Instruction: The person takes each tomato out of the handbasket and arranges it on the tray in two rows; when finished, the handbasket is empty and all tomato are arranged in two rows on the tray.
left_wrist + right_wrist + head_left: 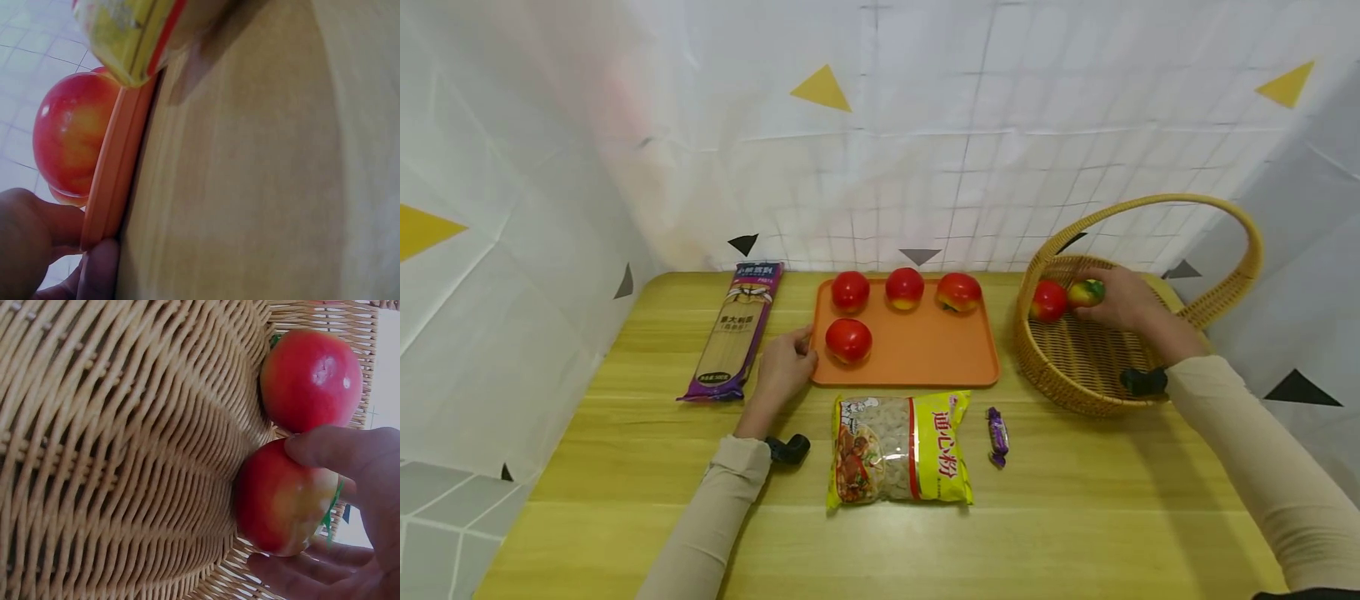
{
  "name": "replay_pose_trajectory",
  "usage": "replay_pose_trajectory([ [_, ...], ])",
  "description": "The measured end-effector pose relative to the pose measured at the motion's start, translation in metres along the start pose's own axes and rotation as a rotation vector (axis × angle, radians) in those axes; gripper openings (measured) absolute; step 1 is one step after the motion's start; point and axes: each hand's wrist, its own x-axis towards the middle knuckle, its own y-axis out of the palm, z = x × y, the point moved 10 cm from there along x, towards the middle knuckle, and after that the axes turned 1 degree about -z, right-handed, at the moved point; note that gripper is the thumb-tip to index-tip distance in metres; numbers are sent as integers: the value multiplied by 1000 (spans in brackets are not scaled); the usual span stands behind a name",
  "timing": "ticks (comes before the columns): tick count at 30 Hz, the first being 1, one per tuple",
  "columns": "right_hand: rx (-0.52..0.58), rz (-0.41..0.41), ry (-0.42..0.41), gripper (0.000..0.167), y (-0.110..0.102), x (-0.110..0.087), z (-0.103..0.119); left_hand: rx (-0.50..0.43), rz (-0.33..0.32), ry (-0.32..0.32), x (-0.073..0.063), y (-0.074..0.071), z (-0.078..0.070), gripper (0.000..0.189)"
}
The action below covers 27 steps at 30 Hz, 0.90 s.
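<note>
My right hand reaches into the wicker basket and grips a red-and-yellow tomato with green leaves, thumb on one side and fingers on the other. Beside it in the basket, close against it, lies another red tomato. At the left edge of the orange tray, my left hand pinches the rim between thumb and fingers, as the left wrist view shows. Several tomatoes sit on that tray: three along the back and one red tomato at the front left.
A pack of spaghetti lies left of the tray. In front of the tray is a yellow bag of pasta, with a purple wrapped candy to its right. The basket's tall handle arches above the right hand. White patterned cloth hangs behind the table.
</note>
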Motion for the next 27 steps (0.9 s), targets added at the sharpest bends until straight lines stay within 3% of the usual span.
replay_pose_trajectory([
  [9, 25, -33, 46, 72, -5, -5, -5, -11, -2, 1, 0, 0, 0, 50],
  [18, 13, -67, 76, 74, -22, -20, 4, -15, -2, 5, -1, 0, -1, 50],
  [27, 23, -49, 89, 79, -31, -36, 16, -7, -9, 6, -2, -1, -2, 50],
])
